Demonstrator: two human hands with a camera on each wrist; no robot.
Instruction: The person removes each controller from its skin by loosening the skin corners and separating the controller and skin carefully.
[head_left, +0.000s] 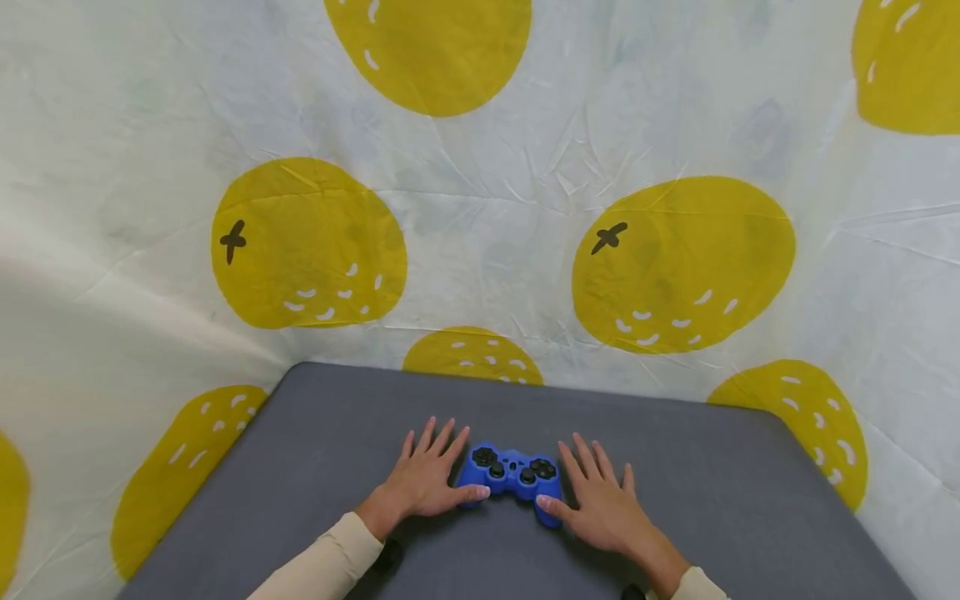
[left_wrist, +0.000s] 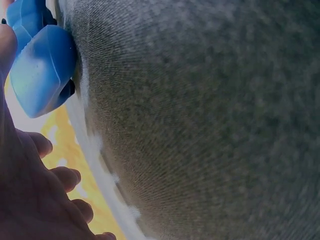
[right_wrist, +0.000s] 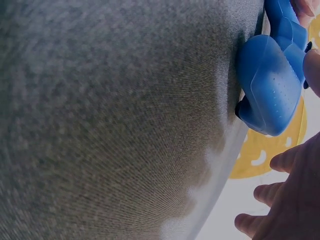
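A blue game controller (head_left: 514,468) with black thumbsticks and buttons lies on the grey table (head_left: 337,450) between the two hands. My left hand (head_left: 426,479) is at its left side, fingers straight and spread, the thumb over the left grip. On the other side my right hand (head_left: 603,504) spreads its fingers too, its thumb over the right grip. In the left wrist view the controller (left_wrist: 42,70) shows one rounded grip beside the left hand (left_wrist: 35,185). The right wrist view has the other grip of the controller (right_wrist: 267,85) above the fingers of the right hand (right_wrist: 295,190).
A white cloth (head_left: 487,250) printed with large yellow fruit hangs behind and at both sides of the table, meeting its far edge. Dark wrist devices show near the cuffs, one under the left sleeve (head_left: 330,558).
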